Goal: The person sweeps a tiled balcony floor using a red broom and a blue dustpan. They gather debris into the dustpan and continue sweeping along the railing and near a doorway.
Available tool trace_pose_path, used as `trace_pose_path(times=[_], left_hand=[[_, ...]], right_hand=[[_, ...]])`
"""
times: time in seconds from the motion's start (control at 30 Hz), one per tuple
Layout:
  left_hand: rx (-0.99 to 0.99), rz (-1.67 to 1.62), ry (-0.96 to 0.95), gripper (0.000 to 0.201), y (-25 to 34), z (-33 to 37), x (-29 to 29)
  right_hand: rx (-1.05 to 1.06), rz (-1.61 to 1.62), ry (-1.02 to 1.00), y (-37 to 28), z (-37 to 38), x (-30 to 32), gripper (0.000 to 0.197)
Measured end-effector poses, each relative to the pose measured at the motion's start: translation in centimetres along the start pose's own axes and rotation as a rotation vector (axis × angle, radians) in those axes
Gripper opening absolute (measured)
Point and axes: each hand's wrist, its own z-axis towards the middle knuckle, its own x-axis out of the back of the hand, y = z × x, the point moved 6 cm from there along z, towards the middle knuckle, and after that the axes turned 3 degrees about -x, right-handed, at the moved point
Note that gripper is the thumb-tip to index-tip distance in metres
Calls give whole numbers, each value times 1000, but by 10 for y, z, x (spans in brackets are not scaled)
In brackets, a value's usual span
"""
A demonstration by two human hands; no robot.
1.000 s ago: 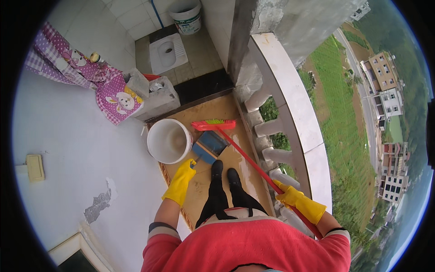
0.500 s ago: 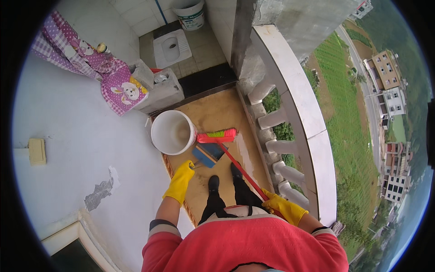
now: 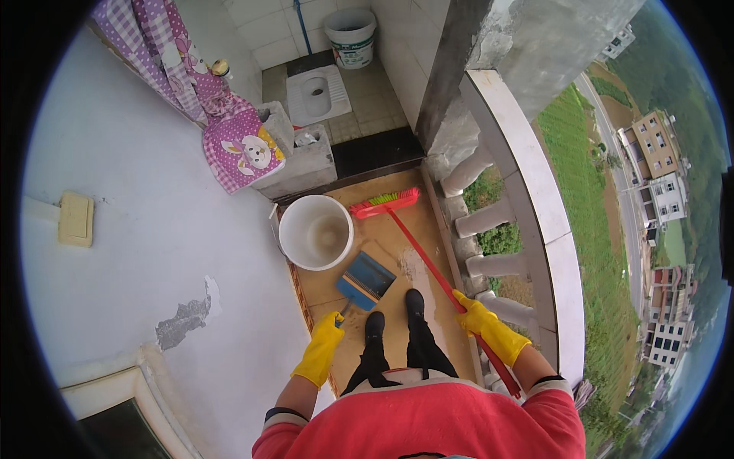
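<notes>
My left hand [image 3: 321, 348], in a yellow rubber glove, is closed around the handle of a blue dustpan [image 3: 367, 278]. The pan lies low over the tan floor, just on the near side of a white bucket [image 3: 290, 233] that has brownish liquid at its bottom. In a matching glove, my right hand [image 3: 493, 330] grips the red stick of a broom [image 3: 417, 243]. The broom's red head, with red and green bristles, rests on the floor to the right of the bucket, apart from the dustpan.
A pale balustrade [image 3: 527, 199] runs along the right. Beyond a dark step [image 3: 378, 157] are a squat toilet [image 3: 319, 93] and another bucket [image 3: 352, 40]. Purple patterned cloth [image 3: 243, 153] hangs at the left above concrete blocks [image 3: 302, 172]. Wet patches mark the tan floor [image 3: 405, 336].
The broom head has moved off the dustpan to the far floor right of the bucket. My left hand has drawn the dustpan nearer. The whole view has shifted slightly.
</notes>
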Motion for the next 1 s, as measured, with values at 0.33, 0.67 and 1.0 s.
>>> trace_pose_path(times=[0.33,0.67,1.0], left_hand=[[84,96,-84,32,-17,-2,-1],[1,84,-111,25,-21,33,-5],[-172,415,-405,35,-13,5,-2]], right_hand=[[-367,-197,43,28,152,-43,89],[-405,92,-177,82,-108,-123,85],[-373,186,-87,98,-215,-164,80]])
